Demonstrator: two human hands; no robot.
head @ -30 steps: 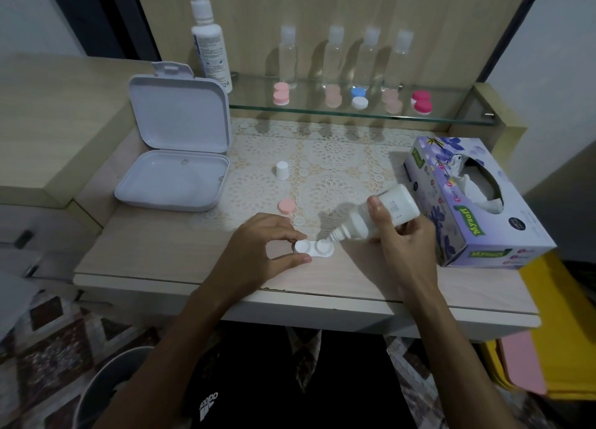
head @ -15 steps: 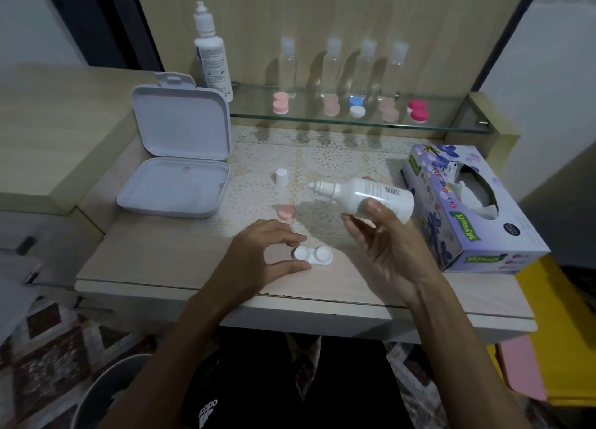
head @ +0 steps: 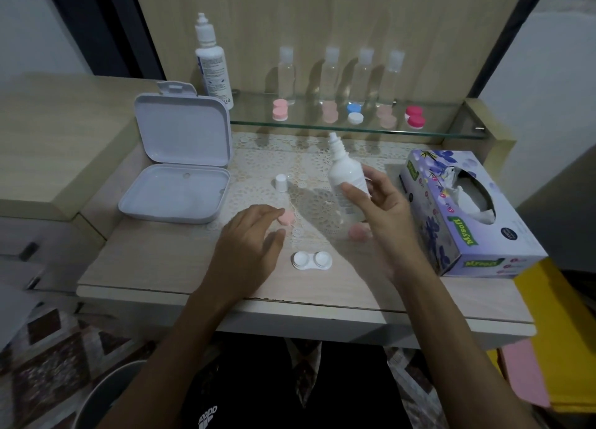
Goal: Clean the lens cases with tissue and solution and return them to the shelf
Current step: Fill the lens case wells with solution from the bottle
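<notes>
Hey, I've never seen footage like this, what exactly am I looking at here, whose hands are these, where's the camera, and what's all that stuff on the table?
There is no machine: a person wears a camera on the head, looking down at their own hands. The right hand holds a small white bottle, nozzle up. The left hand touches a pink cap. On the table lie an open white lens case, another pink cap, the bottle's white cap, an open white box and a tissue box. The glass shelf behind carries more lens cases and bottles.
</notes>
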